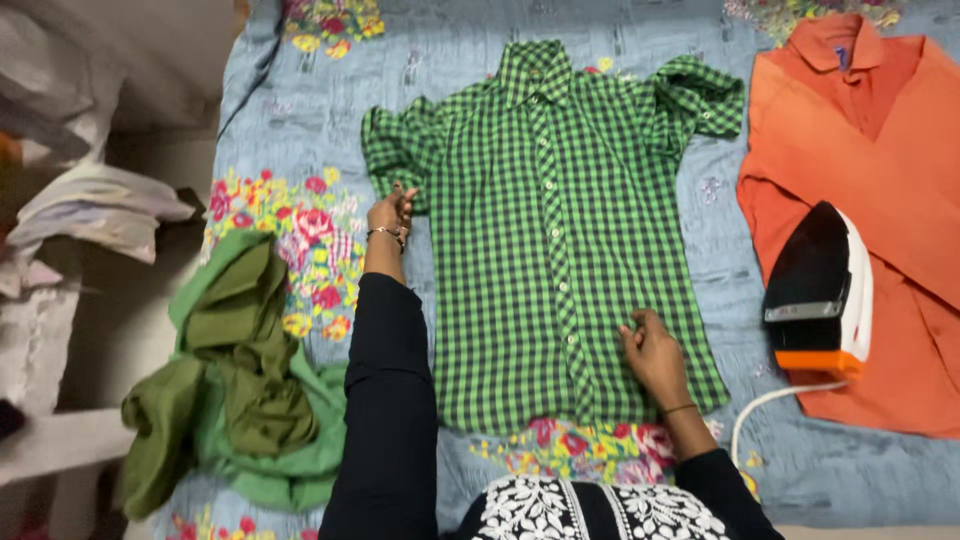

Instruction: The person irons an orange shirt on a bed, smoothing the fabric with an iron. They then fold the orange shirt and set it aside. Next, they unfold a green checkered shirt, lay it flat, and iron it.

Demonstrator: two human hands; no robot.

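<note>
A green and black checked short-sleeved shirt [540,230] lies flat, front up and buttoned, on a blue flowered bedsheet [300,90]. My left hand [390,213] rests on the shirt's left edge just below the sleeve, fingers pinching the cloth. My right hand [652,350] presses on the lower right part of the shirt near the hem, fingers curled on the fabric. Both arms wear dark sleeves and thin bracelets.
An electric iron [820,295], black, white and orange, stands on its heel on an orange shirt [870,150] at the right, its white cord [765,405] trailing toward me. Crumpled green clothes [240,380] lie at the left. Folded pale garments [90,210] are stacked off the bed's left edge.
</note>
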